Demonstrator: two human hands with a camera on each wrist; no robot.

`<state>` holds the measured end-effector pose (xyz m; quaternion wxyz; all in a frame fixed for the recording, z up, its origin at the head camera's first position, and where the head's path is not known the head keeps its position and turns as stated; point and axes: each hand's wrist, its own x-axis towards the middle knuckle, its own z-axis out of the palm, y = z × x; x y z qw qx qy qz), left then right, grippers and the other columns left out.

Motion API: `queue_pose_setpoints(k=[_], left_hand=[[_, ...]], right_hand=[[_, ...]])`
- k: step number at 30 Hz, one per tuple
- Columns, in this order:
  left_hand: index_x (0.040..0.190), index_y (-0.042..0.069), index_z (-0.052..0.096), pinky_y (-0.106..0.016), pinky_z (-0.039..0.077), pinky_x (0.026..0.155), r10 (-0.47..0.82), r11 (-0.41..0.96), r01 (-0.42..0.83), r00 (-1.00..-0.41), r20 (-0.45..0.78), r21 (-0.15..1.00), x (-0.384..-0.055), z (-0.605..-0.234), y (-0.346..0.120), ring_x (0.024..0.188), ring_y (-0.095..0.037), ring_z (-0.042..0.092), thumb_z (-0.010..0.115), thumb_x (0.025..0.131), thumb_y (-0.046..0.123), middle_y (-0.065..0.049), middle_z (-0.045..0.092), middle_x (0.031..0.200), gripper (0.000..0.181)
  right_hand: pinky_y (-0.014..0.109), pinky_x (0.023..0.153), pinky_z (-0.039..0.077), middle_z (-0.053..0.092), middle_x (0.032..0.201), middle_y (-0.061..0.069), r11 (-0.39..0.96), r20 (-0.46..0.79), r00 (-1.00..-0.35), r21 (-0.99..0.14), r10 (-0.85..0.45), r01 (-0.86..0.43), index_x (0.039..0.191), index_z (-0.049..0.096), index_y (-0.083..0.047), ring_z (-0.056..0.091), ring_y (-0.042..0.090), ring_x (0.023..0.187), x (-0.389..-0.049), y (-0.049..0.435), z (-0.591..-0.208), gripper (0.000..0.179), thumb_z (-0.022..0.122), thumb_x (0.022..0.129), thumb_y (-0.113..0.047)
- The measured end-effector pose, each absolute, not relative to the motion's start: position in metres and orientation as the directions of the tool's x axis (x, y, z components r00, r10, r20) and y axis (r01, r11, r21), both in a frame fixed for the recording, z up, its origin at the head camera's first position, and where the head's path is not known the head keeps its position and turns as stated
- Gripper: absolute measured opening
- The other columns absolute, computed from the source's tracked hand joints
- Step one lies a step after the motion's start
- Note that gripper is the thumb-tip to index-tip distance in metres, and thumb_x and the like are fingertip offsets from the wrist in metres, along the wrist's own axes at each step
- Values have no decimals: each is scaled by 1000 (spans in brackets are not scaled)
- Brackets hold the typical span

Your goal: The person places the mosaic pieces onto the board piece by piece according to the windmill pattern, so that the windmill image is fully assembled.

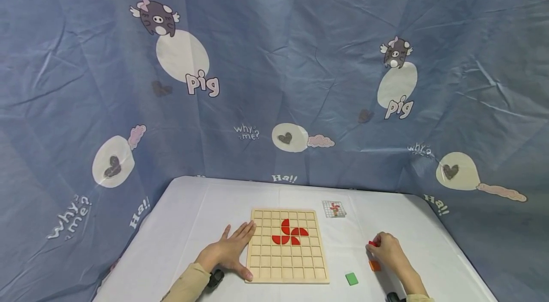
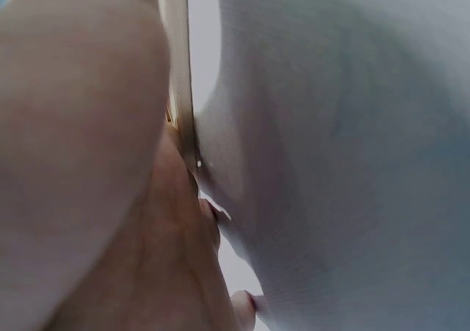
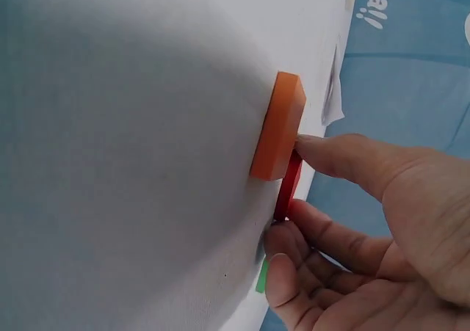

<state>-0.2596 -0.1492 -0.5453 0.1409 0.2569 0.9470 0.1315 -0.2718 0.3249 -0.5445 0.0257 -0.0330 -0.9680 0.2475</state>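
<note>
My left hand (image 1: 231,248) lies with fingers spread along the left edge of a square wooden grid board (image 1: 268,273). Red rounded pieces (image 1: 285,226) sit in cells around the board's middle, arranged like a pinwheel. To the right of the board, my right hand (image 1: 389,250) pinches a small red piece (image 3: 288,190) between thumb and fingers, at the table surface. Close by the hand lies an orange block (image 1: 375,266). A green square piece (image 1: 351,278) rests nearer the board. In the left wrist view, the hand hides most of the board's edge (image 2: 180,59).
A small pattern card (image 1: 334,209) with a grid and a red figure lies beyond the board's right corner. White cloth (image 1: 206,206) covers the table. A blue printed curtain (image 1: 266,78) hangs behind and on both sides. A green sliver (image 3: 262,276) shows beside the right fingers.
</note>
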Motion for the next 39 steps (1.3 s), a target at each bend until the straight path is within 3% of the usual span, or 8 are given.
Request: queue_pose_setpoints(k=[8, 18, 28, 39], left_hand=[[155, 6, 8, -65, 2, 117, 521, 835, 445, -829, -202, 324, -259, -544, -149, 150, -33, 10, 77, 54, 72, -13, 6, 163, 139], [155, 6, 8, -66, 2, 117, 519, 836, 445, -830, -202, 321, -259, -543, -149, 150, -33, 10, 77, 53, 72, -13, 6, 163, 139], [155, 6, 8, -66, 3, 117, 519, 836, 446, -832, -195, 320, -260, -546, -150, 150, -33, 10, 76, 53, 74, -13, 6, 163, 140], [155, 6, 8, -66, 2, 117, 522, 834, 447, -830, -197, 323, -259, -545, -149, 150, -33, 9, 76, 53, 73, -14, 6, 163, 140]], right_hand=[[28, 57, 45, 58, 76, 6, 861, 47, -996, -507, 82, 47, 83, 60, 1, 52, 16, 68, -271, 309, -540, 26, 76, 79, -19], [21, 53, 43, 60, 78, 5, 844, 194, -981, -526, -6, -109, 83, 64, -1, 51, 10, 66, -263, 258, -532, 20, 78, 78, -14], [17, 51, 42, 56, 77, 0, 798, 239, -957, -537, -164, -271, 81, 63, -6, 46, 5, 65, -256, 195, -528, 22, 82, 76, -16], [16, 56, 48, 58, 82, 0, 734, 281, -900, -522, -334, -435, 84, 63, -5, 51, 3, 69, -253, 163, -535, 20, 79, 79, -15]])
